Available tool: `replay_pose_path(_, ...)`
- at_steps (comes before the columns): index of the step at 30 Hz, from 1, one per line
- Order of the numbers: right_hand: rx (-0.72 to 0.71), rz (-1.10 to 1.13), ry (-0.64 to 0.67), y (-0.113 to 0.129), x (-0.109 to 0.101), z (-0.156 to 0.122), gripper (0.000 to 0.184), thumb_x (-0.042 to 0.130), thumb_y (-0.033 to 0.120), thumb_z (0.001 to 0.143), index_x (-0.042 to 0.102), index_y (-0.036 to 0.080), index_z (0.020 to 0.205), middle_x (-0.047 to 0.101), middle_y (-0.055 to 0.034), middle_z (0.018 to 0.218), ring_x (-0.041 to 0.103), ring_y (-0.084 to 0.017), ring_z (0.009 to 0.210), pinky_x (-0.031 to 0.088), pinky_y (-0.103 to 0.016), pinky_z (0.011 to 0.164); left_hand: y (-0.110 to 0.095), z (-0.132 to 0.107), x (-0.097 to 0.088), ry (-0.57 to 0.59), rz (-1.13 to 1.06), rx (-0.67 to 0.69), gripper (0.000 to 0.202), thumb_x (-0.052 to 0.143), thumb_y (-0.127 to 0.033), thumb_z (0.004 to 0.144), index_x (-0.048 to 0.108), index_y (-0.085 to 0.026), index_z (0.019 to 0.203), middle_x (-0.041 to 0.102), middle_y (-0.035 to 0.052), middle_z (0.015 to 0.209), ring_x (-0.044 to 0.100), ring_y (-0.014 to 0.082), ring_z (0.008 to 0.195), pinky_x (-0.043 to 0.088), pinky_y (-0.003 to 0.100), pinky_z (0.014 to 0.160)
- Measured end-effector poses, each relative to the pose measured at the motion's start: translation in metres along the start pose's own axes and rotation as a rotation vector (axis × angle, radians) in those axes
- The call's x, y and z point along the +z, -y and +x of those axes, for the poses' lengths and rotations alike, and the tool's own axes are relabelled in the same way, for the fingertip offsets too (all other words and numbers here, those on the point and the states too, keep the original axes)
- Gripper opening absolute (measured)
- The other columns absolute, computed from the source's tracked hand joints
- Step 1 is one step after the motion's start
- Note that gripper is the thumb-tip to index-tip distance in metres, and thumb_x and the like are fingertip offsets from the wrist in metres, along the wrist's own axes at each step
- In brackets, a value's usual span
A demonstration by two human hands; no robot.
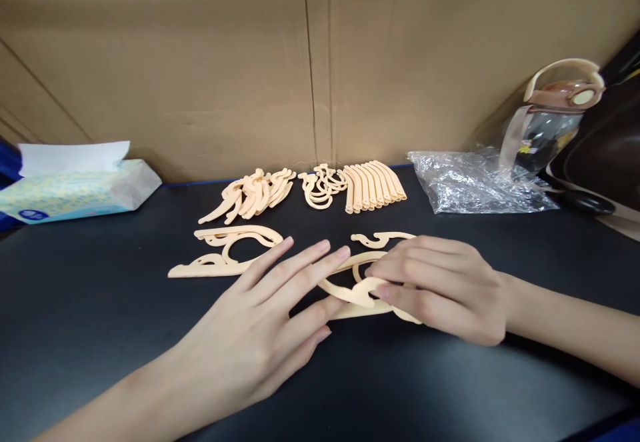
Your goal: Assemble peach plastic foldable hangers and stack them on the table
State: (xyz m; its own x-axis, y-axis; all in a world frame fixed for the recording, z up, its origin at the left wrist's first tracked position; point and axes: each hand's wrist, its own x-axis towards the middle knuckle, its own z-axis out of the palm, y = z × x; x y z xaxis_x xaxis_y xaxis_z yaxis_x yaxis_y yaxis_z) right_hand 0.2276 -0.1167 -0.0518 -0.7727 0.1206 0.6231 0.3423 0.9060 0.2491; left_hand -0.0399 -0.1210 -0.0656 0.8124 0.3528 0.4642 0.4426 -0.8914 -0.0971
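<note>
Cream plastic pieces that look like folding-hanger parts lie on the black table. My right hand (445,289) is closed, thumb and fingers pinching a curved hanger piece (357,293) with a hook-like notch. Under and behind it are more curved strips, partly hidden by my fingers. At the left end of these pieces is my left hand (275,322), its thumb and index finger around the end of a lower strip (353,311). Its other three fingers stretch out above the table. Another notched piece (383,237) lies just behind my right hand.
Hanger pieces (235,269) lie left of my hands. Farther back are a pile of arms (257,192), small hooks (320,189) and a row of curved strips (375,187). A tissue pack (85,185), crumpled clear plastic bag (475,182) and water bottle (555,122) stand near the cardboard wall (225,62).
</note>
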Motion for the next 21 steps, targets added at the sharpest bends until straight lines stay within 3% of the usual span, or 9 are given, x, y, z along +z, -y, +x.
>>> replay_pose_path(5,-0.02,0.056,-0.046,0.004,0.0045,0.0016,0.028,0.049,0.005,0.095,0.066,0.016,0.076,0.076,-0.0087,0.082,0.07,-0.017,0.076,0.06,-0.028,0.071,0.0,0.0002,-0.0024,-0.007,-0.055,0.134,0.029,0.044,-0.013,0.102,0.067,-0.021,0.117,0.064,0.0024,0.136,0.05,0.0171,0.134,0.019,0.037,0.125)
replay_pose_path(9,-0.037,0.004,-0.068,0.006,0.0093,0.0007,0.022,0.055,0.008,0.093,0.069,0.016,0.078,0.078,-0.0081,0.088,0.071,-0.016,0.082,0.061,-0.026,0.072,0.0003,-0.002,-0.0045,-0.053,-0.097,0.154,0.034,0.033,-0.009,0.105,0.065,-0.016,0.117,0.074,0.0021,0.107,0.064,0.0145,0.105,0.043,0.025,0.105)
replay_pose_path(12,-0.054,-0.05,-0.056,0.005,0.0099,0.0001,0.016,0.06,0.011,0.093,0.07,0.015,0.082,0.078,-0.0071,0.093,0.071,-0.015,0.085,0.06,-0.025,0.073,0.0026,-0.0052,-0.0043,-0.065,-0.085,0.151,0.037,0.028,-0.006,0.105,0.061,-0.014,0.12,0.073,0.005,0.11,0.065,0.0159,0.098,0.051,0.025,0.089)
replay_pose_path(18,-0.048,-0.08,-0.013,0.0014,0.0087,-0.0009,0.008,0.061,0.014,0.094,0.069,0.014,0.091,0.076,-0.0054,0.087,0.069,-0.015,0.08,0.056,-0.026,0.068,0.0035,-0.0065,-0.0044,-0.033,-0.065,0.116,0.03,0.036,-0.006,0.104,0.063,-0.012,0.113,0.072,0.0058,0.104,0.06,0.0156,0.078,0.049,0.028,0.074)
replay_pose_path(21,-0.059,-0.066,-0.054,0.0012,0.0095,-0.0015,0.012,0.055,0.013,0.097,0.067,0.012,0.097,0.075,-0.0059,0.084,0.068,-0.015,0.076,0.054,-0.026,0.064,0.0039,-0.0066,-0.0048,-0.005,-0.029,0.11,0.031,0.033,-0.008,0.105,0.063,-0.012,0.115,0.071,0.0065,0.108,0.056,0.017,0.078,0.046,0.031,0.074)
